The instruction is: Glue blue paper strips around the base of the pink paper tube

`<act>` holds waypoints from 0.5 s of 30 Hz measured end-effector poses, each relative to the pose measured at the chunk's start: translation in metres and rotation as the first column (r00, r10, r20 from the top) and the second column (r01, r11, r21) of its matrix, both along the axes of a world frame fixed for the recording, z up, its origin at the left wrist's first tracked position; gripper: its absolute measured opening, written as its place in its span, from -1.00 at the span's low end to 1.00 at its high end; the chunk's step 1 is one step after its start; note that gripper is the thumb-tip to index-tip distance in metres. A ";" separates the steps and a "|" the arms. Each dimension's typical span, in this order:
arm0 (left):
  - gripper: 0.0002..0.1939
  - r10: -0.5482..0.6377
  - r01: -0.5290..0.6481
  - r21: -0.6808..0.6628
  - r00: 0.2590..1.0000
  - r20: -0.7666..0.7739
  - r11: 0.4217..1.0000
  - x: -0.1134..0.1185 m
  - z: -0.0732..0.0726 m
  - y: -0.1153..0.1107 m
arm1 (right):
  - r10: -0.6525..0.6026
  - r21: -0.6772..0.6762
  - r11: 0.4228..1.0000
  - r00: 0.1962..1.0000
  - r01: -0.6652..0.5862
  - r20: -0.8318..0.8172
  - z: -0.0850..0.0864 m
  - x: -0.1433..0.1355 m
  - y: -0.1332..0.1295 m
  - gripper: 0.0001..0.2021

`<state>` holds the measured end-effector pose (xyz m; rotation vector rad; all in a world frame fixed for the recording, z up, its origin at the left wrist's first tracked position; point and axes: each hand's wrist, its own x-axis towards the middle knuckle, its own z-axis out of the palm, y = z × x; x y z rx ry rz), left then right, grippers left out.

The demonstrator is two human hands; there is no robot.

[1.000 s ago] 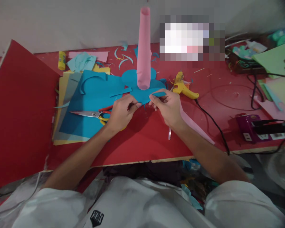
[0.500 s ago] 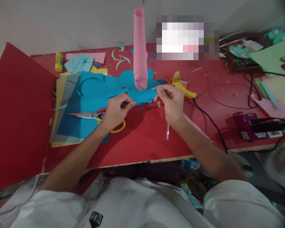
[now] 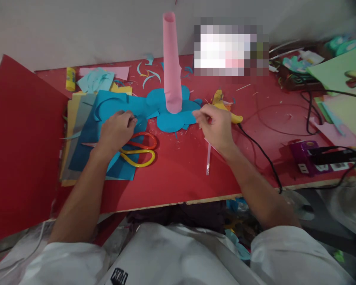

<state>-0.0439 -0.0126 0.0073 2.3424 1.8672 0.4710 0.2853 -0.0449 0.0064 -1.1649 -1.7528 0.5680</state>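
A blue paper flower lies flat on the red table, with a pink paper tube standing upright on it. My right hand is at the flower's right edge, thumb and fingers pinched together; whatever is between them is too small to make out. Over blue paper sheets to the left, my left hand has its fingers curled in, and their grip is hidden. Just below that hand lie scissors with a red and a yellow handle loop, their blades partly covered by my wrist.
A yellow glue gun with a black cord lies beyond my right hand. A glue stick rests near the front. Paper scraps and a yellow tube are at the back left. A purple box stands at right; a red board rises at left.
My left hand has moved left, away from the flower to above the blue sheets, uncovering the scissors' handles. My right hand stays by the flower; the thin strip at its fingertips no longer shows.
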 end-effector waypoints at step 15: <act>-0.82 0.020 -0.054 0.239 0.989 0.144 0.969 0.029 0.008 -0.018 | 0.081 0.052 0.985 0.710 -0.164 0.700 -0.013 -0.002 0.001 -0.75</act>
